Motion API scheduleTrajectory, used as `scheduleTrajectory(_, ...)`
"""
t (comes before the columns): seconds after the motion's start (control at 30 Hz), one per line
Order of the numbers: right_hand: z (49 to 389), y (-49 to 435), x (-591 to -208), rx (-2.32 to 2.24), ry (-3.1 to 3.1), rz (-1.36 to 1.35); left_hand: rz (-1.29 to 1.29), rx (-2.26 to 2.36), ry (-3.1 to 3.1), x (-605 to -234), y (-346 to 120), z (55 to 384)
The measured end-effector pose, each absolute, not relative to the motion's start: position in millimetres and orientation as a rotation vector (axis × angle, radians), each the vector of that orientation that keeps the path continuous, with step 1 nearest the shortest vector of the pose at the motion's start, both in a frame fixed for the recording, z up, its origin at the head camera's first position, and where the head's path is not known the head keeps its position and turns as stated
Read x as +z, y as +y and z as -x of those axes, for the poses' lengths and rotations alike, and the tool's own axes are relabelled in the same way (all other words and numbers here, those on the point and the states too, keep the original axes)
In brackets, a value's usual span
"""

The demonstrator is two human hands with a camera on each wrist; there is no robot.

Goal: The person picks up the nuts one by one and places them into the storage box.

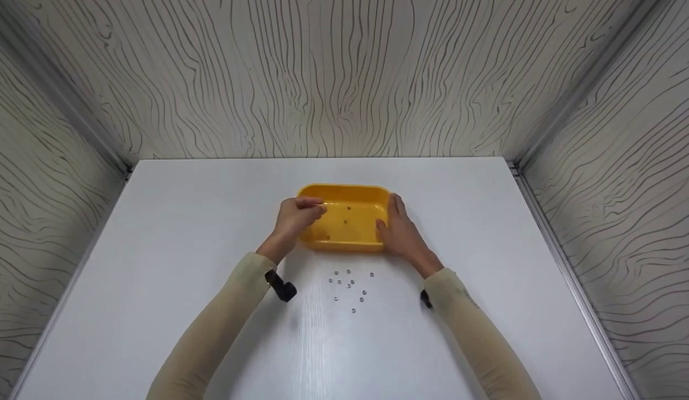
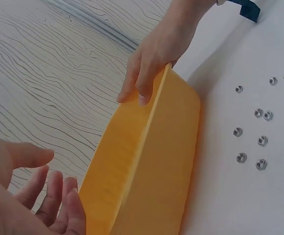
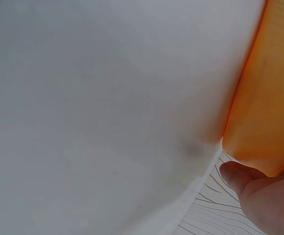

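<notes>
A yellow plastic bin (image 1: 344, 246) stands on the white table in the head view. My right hand (image 1: 403, 230) grips its right end, thumb over the rim and fingers along the outer wall; the left wrist view shows the same hold. Over the bin's left end is my left hand (image 1: 297, 218). Its fingers are loosely bent with the thumb apart, and nothing shows between them in the left wrist view. Three small metal nuts, one of them a nut (image 1: 345, 221) near the middle, lie on the bin's floor. Several hex nuts (image 2: 262, 141) lie scattered on the table before the bin.
The white table (image 1: 200, 222) runs back to a wood-grain panel (image 1: 344, 83). Similar panels rise on both sides, with metal rails along the table's edges. A dark wrist device (image 1: 281, 286) sits on the left sleeve.
</notes>
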State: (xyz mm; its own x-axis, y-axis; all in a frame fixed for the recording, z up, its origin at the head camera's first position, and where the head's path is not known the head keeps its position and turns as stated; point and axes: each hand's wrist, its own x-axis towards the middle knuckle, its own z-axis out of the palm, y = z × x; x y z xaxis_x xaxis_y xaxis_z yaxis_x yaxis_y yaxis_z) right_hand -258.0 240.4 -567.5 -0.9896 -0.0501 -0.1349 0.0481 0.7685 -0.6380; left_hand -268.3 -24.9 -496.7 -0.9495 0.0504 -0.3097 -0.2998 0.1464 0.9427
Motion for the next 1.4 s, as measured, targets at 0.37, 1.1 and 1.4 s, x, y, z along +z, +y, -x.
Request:
scheduleTrajectory(0.37,257,240,-567,-1.008,2.816,-0.003,0.111,1.811,2.195,-497,-26,244)
scheduleTrajectory(1.1,256,241,-569,-1.027,2.829,0.038,-0.465,1.466,2.596,-509,-31,203)
scheduleTrajectory(1.4,257,241,-570,-1.032,2.801,-0.006,-0.57,1.368,2.687,-515,-34,192)
